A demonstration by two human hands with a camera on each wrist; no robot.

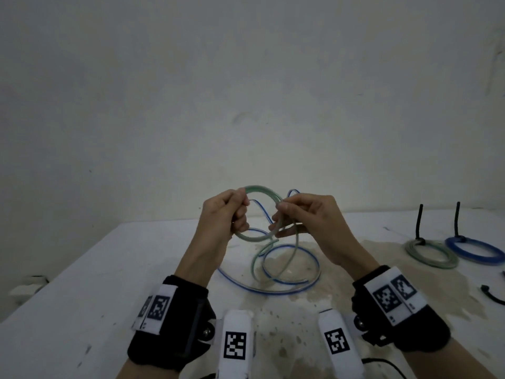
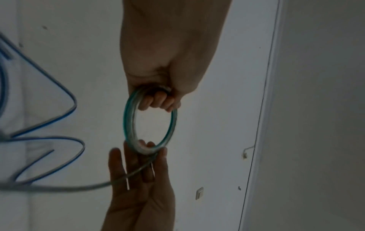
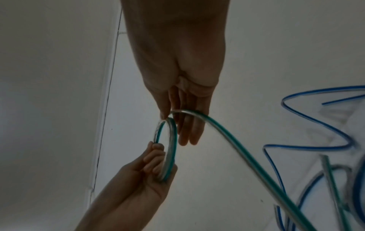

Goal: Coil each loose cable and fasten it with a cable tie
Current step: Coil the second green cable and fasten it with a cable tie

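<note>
Above the white table [image 1: 109, 269], the left hand [image 1: 222, 214] is gripping a green cable [image 1: 262, 191] coil while the right hand [image 1: 306, 214] is pinching its opposite side. A loose blue cable [image 1: 311, 280] is tangling with the green tail beneath. Two tied coils [image 1: 431, 253] are lying far right, beside a black cable tie [image 1: 492, 294].

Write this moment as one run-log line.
left hand: grips green coil | right hand: pinches coil, feeding green cable | blue cable: loose on table
</note>
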